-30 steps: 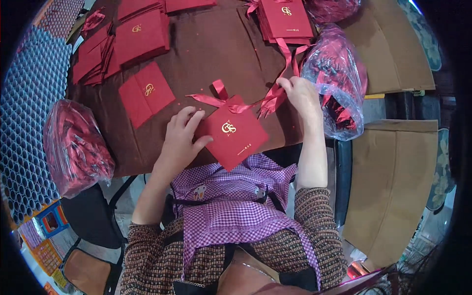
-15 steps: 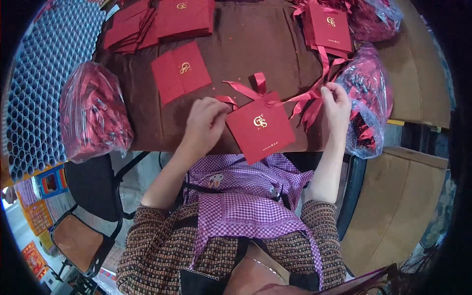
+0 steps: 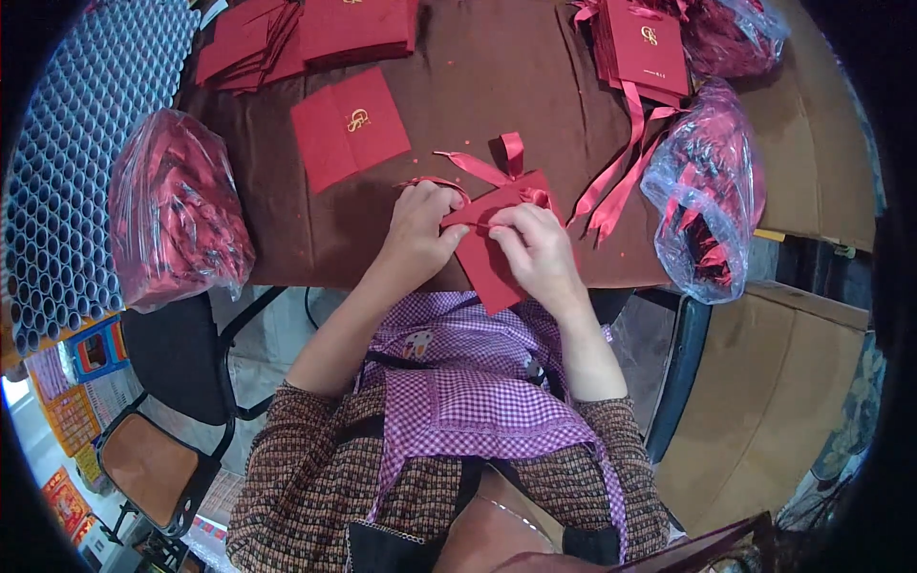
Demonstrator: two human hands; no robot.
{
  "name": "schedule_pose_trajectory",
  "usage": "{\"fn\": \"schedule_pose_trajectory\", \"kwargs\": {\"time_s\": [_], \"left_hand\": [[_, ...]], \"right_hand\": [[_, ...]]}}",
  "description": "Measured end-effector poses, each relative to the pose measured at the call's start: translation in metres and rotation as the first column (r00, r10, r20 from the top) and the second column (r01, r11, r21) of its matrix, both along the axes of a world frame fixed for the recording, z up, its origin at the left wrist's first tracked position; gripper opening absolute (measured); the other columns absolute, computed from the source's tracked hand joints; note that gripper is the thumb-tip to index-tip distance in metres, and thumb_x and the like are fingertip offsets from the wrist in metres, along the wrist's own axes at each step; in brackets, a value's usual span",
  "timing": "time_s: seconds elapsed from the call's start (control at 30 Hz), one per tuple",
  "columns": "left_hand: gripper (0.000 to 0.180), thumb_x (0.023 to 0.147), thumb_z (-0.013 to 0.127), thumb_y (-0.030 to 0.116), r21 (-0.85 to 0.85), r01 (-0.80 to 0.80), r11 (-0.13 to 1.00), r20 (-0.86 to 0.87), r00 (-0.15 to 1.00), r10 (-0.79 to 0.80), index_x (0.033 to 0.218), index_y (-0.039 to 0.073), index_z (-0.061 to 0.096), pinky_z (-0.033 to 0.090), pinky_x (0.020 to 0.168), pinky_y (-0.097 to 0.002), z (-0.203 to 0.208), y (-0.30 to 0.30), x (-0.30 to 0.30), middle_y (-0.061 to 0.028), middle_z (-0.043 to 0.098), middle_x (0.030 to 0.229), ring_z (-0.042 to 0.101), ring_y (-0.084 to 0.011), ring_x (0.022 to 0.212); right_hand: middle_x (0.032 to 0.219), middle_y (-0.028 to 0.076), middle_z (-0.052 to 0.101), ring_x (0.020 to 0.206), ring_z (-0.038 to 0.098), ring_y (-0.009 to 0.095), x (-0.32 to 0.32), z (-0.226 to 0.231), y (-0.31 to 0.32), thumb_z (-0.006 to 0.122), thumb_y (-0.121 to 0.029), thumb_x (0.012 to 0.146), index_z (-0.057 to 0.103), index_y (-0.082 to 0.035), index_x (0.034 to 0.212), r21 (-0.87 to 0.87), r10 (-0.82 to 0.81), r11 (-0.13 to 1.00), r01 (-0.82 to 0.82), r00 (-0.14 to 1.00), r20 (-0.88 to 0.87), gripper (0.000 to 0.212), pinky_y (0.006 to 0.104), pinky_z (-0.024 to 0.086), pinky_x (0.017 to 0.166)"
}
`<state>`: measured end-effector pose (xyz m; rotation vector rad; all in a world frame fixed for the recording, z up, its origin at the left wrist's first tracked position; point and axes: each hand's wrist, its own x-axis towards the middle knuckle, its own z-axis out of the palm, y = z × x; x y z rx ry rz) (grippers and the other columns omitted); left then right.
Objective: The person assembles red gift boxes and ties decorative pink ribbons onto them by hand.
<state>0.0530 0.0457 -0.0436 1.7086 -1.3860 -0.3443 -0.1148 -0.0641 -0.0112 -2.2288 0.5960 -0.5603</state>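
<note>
A red card [image 3: 492, 277] with a satin ribbon through its top lies tilted at the table's near edge, partly covered by my hands. My left hand [image 3: 420, 227] is closed in a pinch at the card's upper left, where a ribbon end comes out behind the fingers. Facing it over the card, my right hand [image 3: 542, 253] pinches what looks like the ribbon drawn across the front. The exact contact is partly hidden by the fingers. Beyond the card, a ribbon loop [image 3: 513, 153] stands up and a loose ribbon tail [image 3: 468, 164] points left.
An unfolded red card [image 3: 351, 129] lies farther left, before stacks of red cards [image 3: 358, 33]. Ribboned cards [image 3: 645, 48] are piled at the far right, ribbons trailing nearer. Plastic bags of red ribbon stand left [image 3: 181, 210] and right [image 3: 712, 191]. Cardboard [image 3: 764, 382] is at the right.
My right hand has moved left from the ribbon bag to the card, bringing the stretched ribbon across its front. My left hand has shifted slightly right, onto the card's edge.
</note>
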Motion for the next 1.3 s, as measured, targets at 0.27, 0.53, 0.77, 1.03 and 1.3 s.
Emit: {"fn": "schedule_pose_trajectory", "kwargs": {"time_s": [0.27, 0.53, 0.77, 1.03, 1.3], "left_hand": [[0.034, 0.065, 0.075, 0.005, -0.005, 0.006, 1.000, 0.072, 0.997, -0.005, 0.095, 0.004, 0.060, 0.045, 0.077, -0.0389, -0.007, -0.005, -0.002, -0.0094, 0.058, 0.089, 0.057, -0.0274, 0.084], [0.037, 0.064, 0.076, 0.008, 0.089, -0.020, 0.996, 0.096, 0.995, 0.011, 0.096, 0.004, 0.058, 0.044, 0.078, -0.0399, 0.000, -0.005, -0.009, -0.0094, 0.058, 0.091, 0.056, -0.0281, 0.087], [0.037, 0.064, 0.077, 0.010, 0.137, 0.015, 0.990, 0.088, 0.996, -0.027, 0.093, 0.004, 0.054, 0.044, 0.077, -0.0403, -0.008, -0.010, -0.005, -0.0101, 0.056, 0.088, 0.055, -0.0290, 0.084], [0.035, 0.068, 0.075, 0.012, 0.243, 0.076, 0.967, -0.050, 0.997, -0.066, 0.097, 0.004, 0.057, 0.045, 0.075, -0.0397, -0.001, -0.004, -0.002, -0.0102, 0.059, 0.089, 0.056, -0.0279, 0.084], [0.027, 0.068, 0.075, 0.013, 0.225, 0.054, 0.973, 0.004, 0.998, -0.056, 0.089, 0.003, 0.062, 0.044, 0.072, -0.0407, -0.002, -0.001, -0.003, -0.0096, 0.060, 0.080, 0.056, -0.0281, 0.079]], "right_hand": [[0.080, 0.012, 0.060, 0.080, 0.059, 0.029, 0.010, -0.022, 0.007, 0.067, -0.006, 0.079, 0.060, -0.003, 0.083, -0.226, -0.067, 0.973, 0.055, 0.997, -0.046, 0.009, 0.0394, 0.042, 0.071], [0.080, 0.012, 0.059, 0.079, 0.058, 0.030, 0.007, -0.029, 0.008, 0.066, -0.004, 0.080, 0.059, -0.002, 0.085, -0.243, -0.079, 0.967, 0.077, 0.997, 0.001, 0.009, 0.0392, 0.041, 0.071], [0.080, 0.012, 0.058, 0.077, 0.057, 0.030, 0.008, -0.034, 0.009, 0.065, -0.003, 0.080, 0.058, -0.002, 0.085, -0.242, -0.087, 0.965, 0.101, 0.994, 0.069, 0.009, 0.0390, 0.041, 0.071], [0.079, 0.012, 0.059, 0.077, 0.058, 0.029, 0.007, -0.038, 0.008, 0.066, -0.005, 0.080, 0.058, -0.003, 0.084, -0.246, -0.098, 0.963, 0.113, 0.993, 0.073, 0.009, 0.0388, 0.041, 0.071], [0.078, 0.010, 0.059, 0.077, 0.057, 0.028, 0.001, -0.037, 0.008, 0.068, -0.007, 0.078, 0.060, -0.003, 0.084, -0.265, -0.025, 0.963, 0.040, 0.998, 0.061, 0.011, 0.0386, 0.040, 0.071]]}}
